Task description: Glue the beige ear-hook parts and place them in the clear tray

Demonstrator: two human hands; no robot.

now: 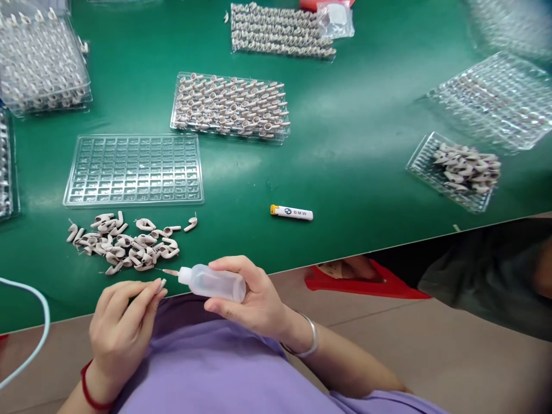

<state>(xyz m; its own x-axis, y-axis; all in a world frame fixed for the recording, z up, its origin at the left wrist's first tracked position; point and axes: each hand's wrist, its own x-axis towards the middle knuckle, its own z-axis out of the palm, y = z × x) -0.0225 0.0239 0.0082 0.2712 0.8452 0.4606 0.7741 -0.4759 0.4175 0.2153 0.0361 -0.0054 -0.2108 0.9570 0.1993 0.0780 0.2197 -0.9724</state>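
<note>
I logged the right hand [254, 299] curled round the bottle [215, 283], its needle [171, 272] just beside the piece [161, 285] pinched in the left hand [123, 316]; the pile [115, 252] on the worktop [366, 172] looked undone, one filled tray [282, 138] likely finished.

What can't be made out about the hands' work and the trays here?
All in the head view:
- Small piece in the left hand: mostly hidden by the fingers.
- Amount in the bottle held by the right hand: obscured by its cloudy wall.
- End of the needle: too thin to show any drop.
- Top-right corner tray: contents blurred.
- Left-edge tray: cut off by the frame.
</note>
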